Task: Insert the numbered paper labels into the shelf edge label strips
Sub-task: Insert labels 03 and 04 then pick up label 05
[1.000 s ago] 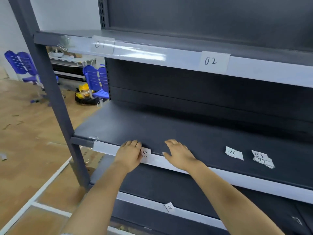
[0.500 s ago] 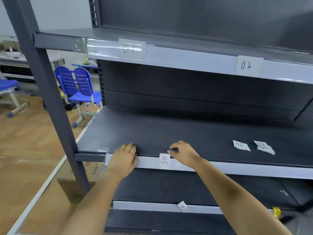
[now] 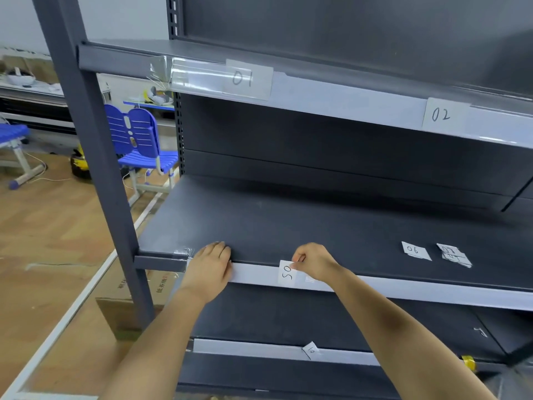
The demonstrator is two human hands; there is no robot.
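Note:
A paper label marked 05 (image 3: 287, 273) sits in the middle shelf's white edge strip (image 3: 256, 272). My right hand (image 3: 313, 259) pinches that label's upper right corner. My left hand (image 3: 210, 268) rests over the strip's left end, fingers lying on the shelf edge. Labels 01 (image 3: 245, 79) and 02 (image 3: 441, 114) sit in the top shelf's strip (image 3: 346, 102). A loose label 06 (image 3: 414, 250) and a small stack of labels (image 3: 454, 254) lie on the middle shelf. A label marked 10 (image 3: 311, 350) sticks tilted in the bottom strip.
A grey upright post (image 3: 95, 157) stands left of the shelves. Blue chairs (image 3: 138, 140) and a cluttered table stand behind on the wooden floor. A cardboard box (image 3: 121, 310) lies under the left corner. A yellow tape roll (image 3: 468, 362) lies at the lower right.
The 05 label has slid right along the strip, away from my left hand. My right hand went from lying flat on the shelf edge to pinching the label's corner. The view shifted left.

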